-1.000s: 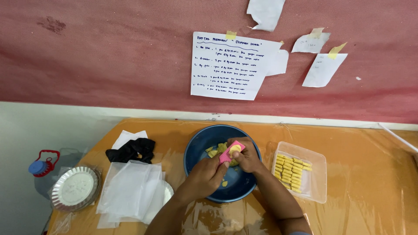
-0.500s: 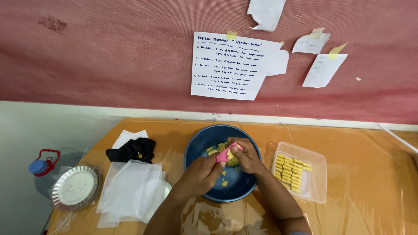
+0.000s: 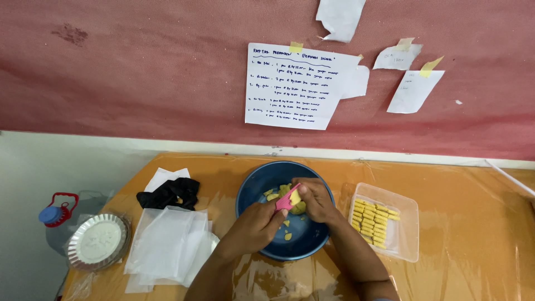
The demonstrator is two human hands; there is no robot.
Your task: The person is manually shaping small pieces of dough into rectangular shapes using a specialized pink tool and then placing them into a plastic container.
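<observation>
While I watch from the head camera, my left hand (image 3: 253,227) has its fingers clamped on a small pink tool (image 3: 286,199), a flat scraper-like piece whose tip rests against a lump of yellow dough (image 3: 296,199). My right hand (image 3: 315,199) is curled around that lump, fingers closed on it from the far side, so both hands meet over the middle of the blue bowl (image 3: 262,184). How much dough sits under the right palm I cannot tell.

Loose yellow dough bits (image 3: 287,236) lie on the bowl's floor, just below the hands, and a few more show beyond the fingers near the bowl's far wall.

Just right of the bowl stands a clear plastic tray (image 3: 407,245) holding rows of small ridged yellow pieces (image 3: 372,218). Left of the bowl, near it, lies a stack of white paper sheets (image 3: 167,245), with a crumpled black cloth (image 3: 170,192) on the far end of that stack. Further left of the bowl, well apart from it, a round fluted foil pan (image 3: 97,241) sits at the table's edge, and beside that stands a clear water jug with a blue cap and red handle (image 3: 56,213).

Everything rests on an orange table (image 3: 462,223) covered in clear plastic film. Behind the bowl, on the red wall (image 3: 139,67), handwritten paper notes (image 3: 295,86) are taped up.
</observation>
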